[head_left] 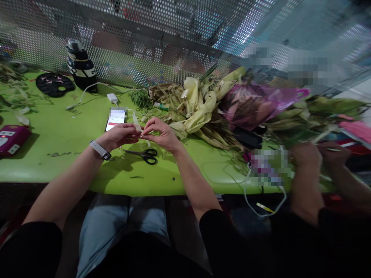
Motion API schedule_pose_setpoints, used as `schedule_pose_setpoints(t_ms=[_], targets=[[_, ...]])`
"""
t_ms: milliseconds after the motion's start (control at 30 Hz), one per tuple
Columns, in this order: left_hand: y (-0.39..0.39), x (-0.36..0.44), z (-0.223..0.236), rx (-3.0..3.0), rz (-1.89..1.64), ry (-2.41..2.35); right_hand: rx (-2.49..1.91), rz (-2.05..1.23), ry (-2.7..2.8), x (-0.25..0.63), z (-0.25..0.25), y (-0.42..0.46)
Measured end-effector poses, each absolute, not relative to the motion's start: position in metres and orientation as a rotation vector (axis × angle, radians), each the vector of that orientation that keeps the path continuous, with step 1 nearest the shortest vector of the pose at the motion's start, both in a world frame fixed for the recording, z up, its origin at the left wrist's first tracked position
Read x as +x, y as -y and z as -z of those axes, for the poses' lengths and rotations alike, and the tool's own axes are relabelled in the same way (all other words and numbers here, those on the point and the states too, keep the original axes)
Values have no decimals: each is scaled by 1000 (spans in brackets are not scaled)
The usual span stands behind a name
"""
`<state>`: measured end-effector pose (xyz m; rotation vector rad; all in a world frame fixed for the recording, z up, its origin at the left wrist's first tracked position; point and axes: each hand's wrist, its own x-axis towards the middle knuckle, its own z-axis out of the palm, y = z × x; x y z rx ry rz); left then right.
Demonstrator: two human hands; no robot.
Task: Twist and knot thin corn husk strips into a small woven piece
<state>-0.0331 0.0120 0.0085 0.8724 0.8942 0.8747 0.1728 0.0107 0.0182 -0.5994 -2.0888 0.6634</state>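
Observation:
A pale strip of corn husk (136,121) is pinched between my two hands above the green table. My left hand (123,135), with a white watch band on its wrist, has its fingers closed around the strip's lower part. The thumb and forefinger of my right hand (159,133) meet at the same spot, against the left fingertips. Just below the hands lie black-handled scissors (149,156), pointing left. Behind my left hand a lit phone (116,119) rests on the table, partly covered by the hand. Thin shreds of husk dangle under the fingers.
Dry corn husks (199,104) are heaped at the back right, with a pink plastic bag (252,104) on them. A dark bottle (81,67), a black mask (55,85) and a magenta box (13,139) stand left. At right are a co-worker's hands (307,158) and a white cable (246,193).

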Motion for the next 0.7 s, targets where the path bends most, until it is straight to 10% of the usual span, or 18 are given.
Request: schedule_pose_setpoints(t_ms=[700], targets=[[-7, -30, -8, 1089, -982, -822, -863, -865, 1873, 165, -8, -14]])
